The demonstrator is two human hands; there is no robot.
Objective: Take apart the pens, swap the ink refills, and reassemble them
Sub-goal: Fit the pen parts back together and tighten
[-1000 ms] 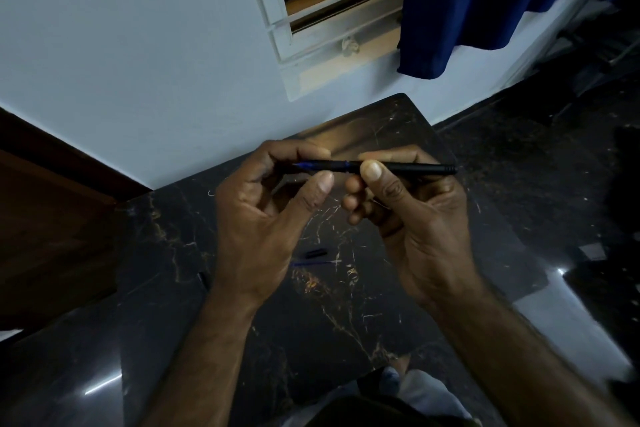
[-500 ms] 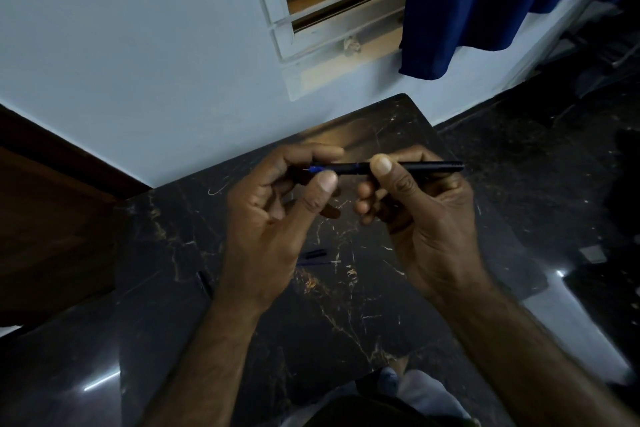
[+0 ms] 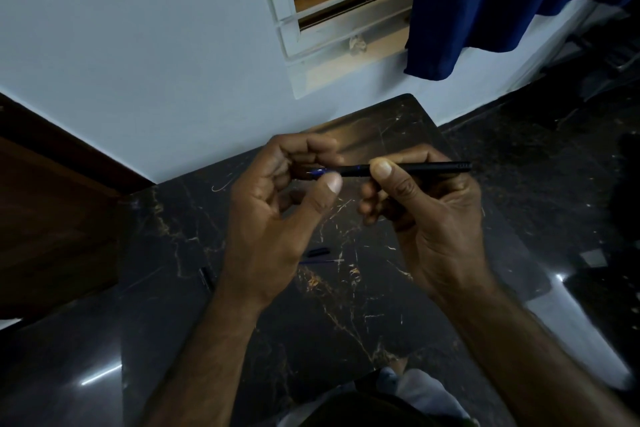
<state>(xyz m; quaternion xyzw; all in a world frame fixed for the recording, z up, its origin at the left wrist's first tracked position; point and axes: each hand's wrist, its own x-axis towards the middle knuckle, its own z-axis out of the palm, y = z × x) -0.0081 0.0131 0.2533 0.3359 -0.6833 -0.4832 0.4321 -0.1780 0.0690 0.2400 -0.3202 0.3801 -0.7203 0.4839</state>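
Light, stiff black pen barrel [image 3: 415, 168] pinched in right hand [image 3: 426, 218]; thin blue refill tip [image 3: 317, 172], bendable, nipped by left hand [image 3: 277, 215].

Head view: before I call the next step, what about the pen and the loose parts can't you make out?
- Pen: the tip end is covered by the left hand fingers; whether the blue refill is seated is unclear.
- Right hand: its thumb hides the barrel joint.
- Small parts on the table: too dark and small to identify.
- Dark piece: partly behind the left wrist.
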